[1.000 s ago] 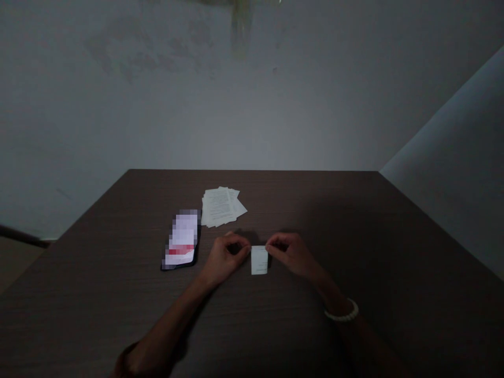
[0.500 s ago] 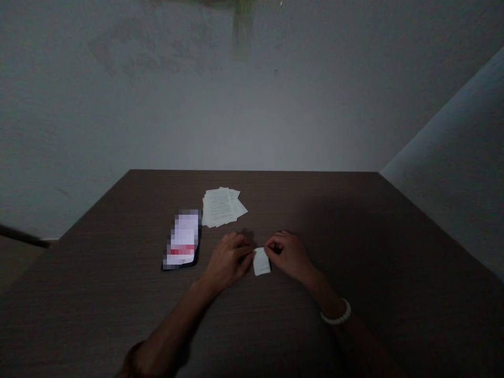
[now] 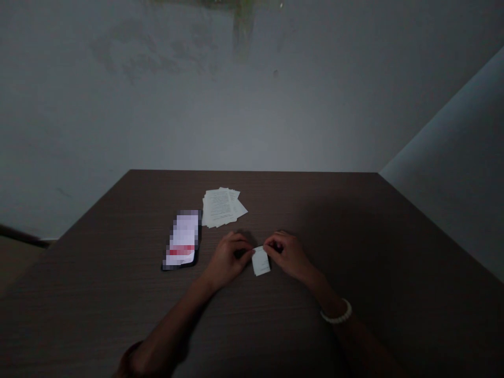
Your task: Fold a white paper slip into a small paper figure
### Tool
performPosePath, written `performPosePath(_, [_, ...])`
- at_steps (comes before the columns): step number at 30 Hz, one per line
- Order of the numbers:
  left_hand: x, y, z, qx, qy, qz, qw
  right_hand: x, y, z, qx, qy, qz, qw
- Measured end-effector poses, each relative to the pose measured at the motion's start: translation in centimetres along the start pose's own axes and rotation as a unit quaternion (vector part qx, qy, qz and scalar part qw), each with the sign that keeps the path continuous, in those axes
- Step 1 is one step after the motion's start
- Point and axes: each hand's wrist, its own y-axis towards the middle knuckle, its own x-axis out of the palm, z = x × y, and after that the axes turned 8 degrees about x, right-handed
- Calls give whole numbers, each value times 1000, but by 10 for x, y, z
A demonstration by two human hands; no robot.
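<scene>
A small piece of white paper [image 3: 261,262], apparently folded, lies on the dark brown table [image 3: 252,320] between my two hands. My left hand [image 3: 229,259] pinches its upper left corner between thumb and fingertips. At the upper right corner, my right hand [image 3: 289,254] does the same, its thumb and index finger closed on the edge. Faint print shows on the lower part of the paper. A pale beaded bracelet [image 3: 339,313] circles my right wrist.
Beyond my left hand is a loose stack of printed paper sheets [image 3: 220,207], fanned unevenly. Left of it lies a phone [image 3: 183,239] with a lit, pixelated screen. A grey wall [image 3: 252,121] rises behind the table's far edge.
The paper has tilted slightly, its top shifting a little left. My left thumb and fingers have parted into a clearer pinch at its corner. The stack and phone have not moved.
</scene>
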Motion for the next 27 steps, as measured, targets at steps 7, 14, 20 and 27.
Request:
performPosePath(7, [-2, 3, 4, -40, -60, 4, 997, -2, -2, -5, 4, -6, -8, 1000])
performPosePath(14, [-4, 4, 3, -37, -57, -13, 998, 0, -1, -5, -15, -17, -8, 1000])
performPosePath(20, [-5, 4, 8, -43, -106, 2, 993, 1, -2, -5, 6, 34, -7, 999])
performPosePath(27, [-4, 4, 10, -49, -107, 3, 993, 1, -3, -7, 41, 91, -57, 993])
